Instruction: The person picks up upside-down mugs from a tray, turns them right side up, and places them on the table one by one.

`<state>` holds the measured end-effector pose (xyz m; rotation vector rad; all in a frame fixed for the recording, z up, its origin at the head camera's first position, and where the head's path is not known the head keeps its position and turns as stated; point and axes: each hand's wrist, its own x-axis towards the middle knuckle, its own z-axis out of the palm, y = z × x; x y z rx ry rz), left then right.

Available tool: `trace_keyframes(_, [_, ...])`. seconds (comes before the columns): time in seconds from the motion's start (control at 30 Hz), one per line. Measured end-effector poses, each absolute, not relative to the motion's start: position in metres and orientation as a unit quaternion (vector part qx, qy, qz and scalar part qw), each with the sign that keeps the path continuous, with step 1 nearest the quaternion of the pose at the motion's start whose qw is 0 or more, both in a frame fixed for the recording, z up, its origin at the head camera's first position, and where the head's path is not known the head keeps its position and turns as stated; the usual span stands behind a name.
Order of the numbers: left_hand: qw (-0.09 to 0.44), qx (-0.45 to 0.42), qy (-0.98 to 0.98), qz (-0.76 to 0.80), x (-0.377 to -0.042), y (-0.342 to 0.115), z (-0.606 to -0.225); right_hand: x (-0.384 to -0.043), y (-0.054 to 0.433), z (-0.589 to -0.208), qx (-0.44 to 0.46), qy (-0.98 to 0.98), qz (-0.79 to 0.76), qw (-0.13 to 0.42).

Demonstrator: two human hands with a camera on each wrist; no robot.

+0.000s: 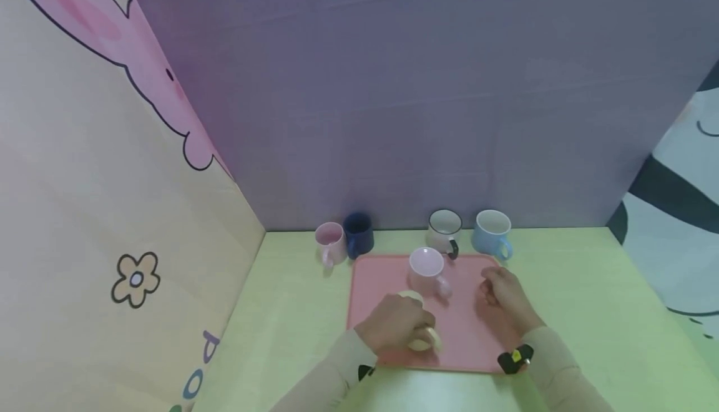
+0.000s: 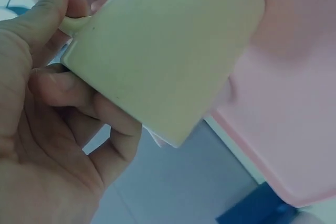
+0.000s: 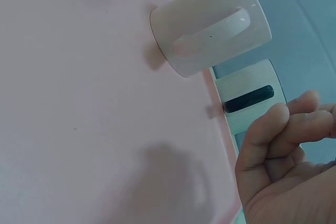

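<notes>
My left hand (image 1: 396, 321) grips a pale yellow mug (image 1: 418, 344) over the front part of the pink tray (image 1: 460, 346). In the left wrist view, the thumb and forefinger pinch the handle of the yellow mug (image 2: 173, 51), while other fingers lie along its end. A pale pink-white mug (image 1: 424, 278) stands upright on the tray behind the left hand, its handle pointing toward the front right. Above the tray's right side is my right hand (image 1: 508, 293), holding nothing. In the right wrist view, that hand's fingers (image 3: 262, 135) hang loosely curled.
Behind the tray, along the grey-purple back wall, stand a pink mug (image 1: 331, 243), a dark blue mug (image 1: 359, 237), a white mug (image 1: 442, 237) with black rim and handle, and a light blue mug (image 1: 490, 240). The light green table (image 1: 584, 312) extends either side.
</notes>
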<state>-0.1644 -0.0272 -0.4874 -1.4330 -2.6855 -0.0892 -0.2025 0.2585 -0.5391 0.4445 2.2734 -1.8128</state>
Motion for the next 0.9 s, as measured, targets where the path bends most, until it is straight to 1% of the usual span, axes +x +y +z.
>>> trace_keyframes(0.17, [-0.006,-0.436,-0.895,-0.092,-0.172,-0.039,-0.493,-0.202,0.258,-0.541,0.155,0.766,-0.615,0.104])
trace_keyframes(0.3, [-0.037,-0.403,-0.9,-0.164,-0.177,-0.053,-0.494,-0.2,0.255,-0.541,0.149,0.763,-0.62,0.104])
trace_keyframes(0.6, [-0.072,-0.34,-0.894,-0.284,-0.18,-0.076,-0.497,-0.197,0.252,-0.546,0.154,0.766,-0.615,0.107])
trace_keyframes(0.9, [-0.126,-0.275,-0.87,-0.389,-0.181,-0.098,-0.509,-0.197,0.252,-0.547,0.156,0.772,-0.607,0.109])
